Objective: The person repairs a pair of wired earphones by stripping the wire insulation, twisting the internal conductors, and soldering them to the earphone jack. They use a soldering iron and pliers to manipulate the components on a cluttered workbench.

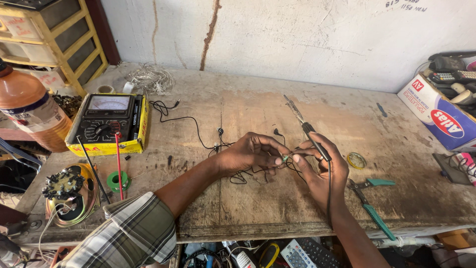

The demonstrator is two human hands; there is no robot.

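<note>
Earphone wire part pinched between both hands — left hand fingertips closed on it, right hand also gripping a soldering iron.

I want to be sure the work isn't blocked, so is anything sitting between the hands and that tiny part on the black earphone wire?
Nothing visible does. The left hand and right hand both pinch the small part at their fingertips; the right also holds the soldering iron, its tip pointing away toward the wall. The black earphone wire trails behind.
</note>
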